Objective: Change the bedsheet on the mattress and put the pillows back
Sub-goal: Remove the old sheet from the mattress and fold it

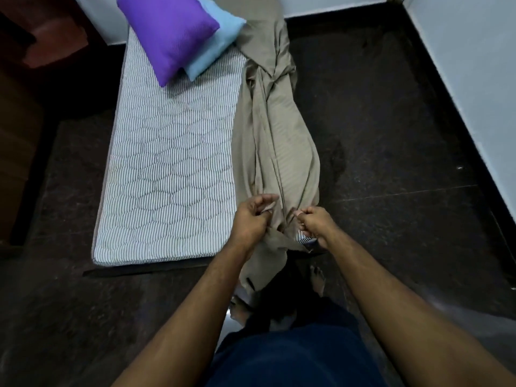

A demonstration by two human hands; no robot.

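Note:
A bare striped quilted mattress (167, 163) lies on the dark floor. A beige bedsheet (275, 141) is bunched into a long rope along the mattress's right edge, trailing from the far wall to my feet. My left hand (251, 219) and my right hand (317, 222) both grip the sheet's near end at the mattress's front right corner. A purple pillow (170, 34) rests on top of a light blue pillow (215, 43) at the head of the mattress.
Dark stone floor (391, 135) surrounds the mattress. White walls (474, 65) run along the right and the back. Dark wooden furniture (33, 51) stands at the far left. My bare feet (317, 280) are just before the mattress corner.

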